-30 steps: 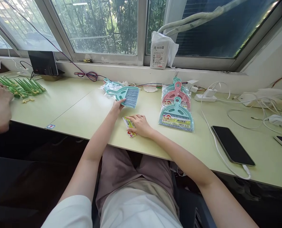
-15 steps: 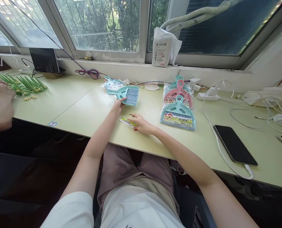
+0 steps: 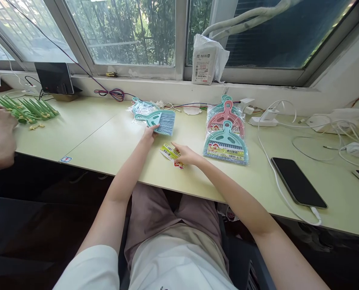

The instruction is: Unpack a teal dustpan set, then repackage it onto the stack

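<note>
My left hand (image 3: 149,132) is closed on the near edge of a teal hand brush (image 3: 164,121) with blue-grey bristles, its handle pointing left. Whether a dustpan lies beneath it I cannot tell. Closer to me, my right hand (image 3: 186,155) pinches a printed card label (image 3: 169,152), yellow-green and white with red mushroom pictures, which looks bent and tilted. Behind the brush lie further teal pieces in clear plastic (image 3: 143,106). To the right are several wrapped dustpan-and-brush sets (image 3: 226,139), teal and pink, overlapping in a row.
A phone (image 3: 298,181) on a white charging cable lies at the right, near tangled cables and a power strip (image 3: 263,121). On the left, another person's hands (image 3: 1,121) work at green stems (image 3: 37,108). A dark tablet (image 3: 54,77) stands by the window.
My right hand has moved slightly right and drawn the card label with it, now gripped and tilted. My left hand and the brush stay nearly in place; the view has shifted a little.
</note>
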A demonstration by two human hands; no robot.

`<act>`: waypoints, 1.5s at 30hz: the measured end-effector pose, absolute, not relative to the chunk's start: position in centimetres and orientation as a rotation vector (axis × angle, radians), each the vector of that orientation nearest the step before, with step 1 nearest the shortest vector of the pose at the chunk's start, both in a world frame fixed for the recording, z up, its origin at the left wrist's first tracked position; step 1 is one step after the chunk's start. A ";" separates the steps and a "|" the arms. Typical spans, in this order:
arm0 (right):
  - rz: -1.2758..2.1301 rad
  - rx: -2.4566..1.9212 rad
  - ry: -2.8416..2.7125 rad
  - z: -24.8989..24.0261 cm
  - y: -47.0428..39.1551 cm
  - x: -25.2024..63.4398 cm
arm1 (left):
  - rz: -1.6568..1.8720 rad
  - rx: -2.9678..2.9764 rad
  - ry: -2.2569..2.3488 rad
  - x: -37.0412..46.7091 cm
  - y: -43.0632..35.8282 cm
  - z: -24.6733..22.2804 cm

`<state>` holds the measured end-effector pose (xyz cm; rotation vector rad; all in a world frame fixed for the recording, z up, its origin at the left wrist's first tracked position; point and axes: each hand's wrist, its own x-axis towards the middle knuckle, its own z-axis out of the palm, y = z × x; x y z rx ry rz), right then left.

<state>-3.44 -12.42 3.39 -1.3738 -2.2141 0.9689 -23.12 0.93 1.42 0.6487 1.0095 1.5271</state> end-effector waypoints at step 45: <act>0.366 -1.384 -1.204 5.0 -10.4 0.3 | 1.276 1.297 0.553 -17.0 -5.3 4.1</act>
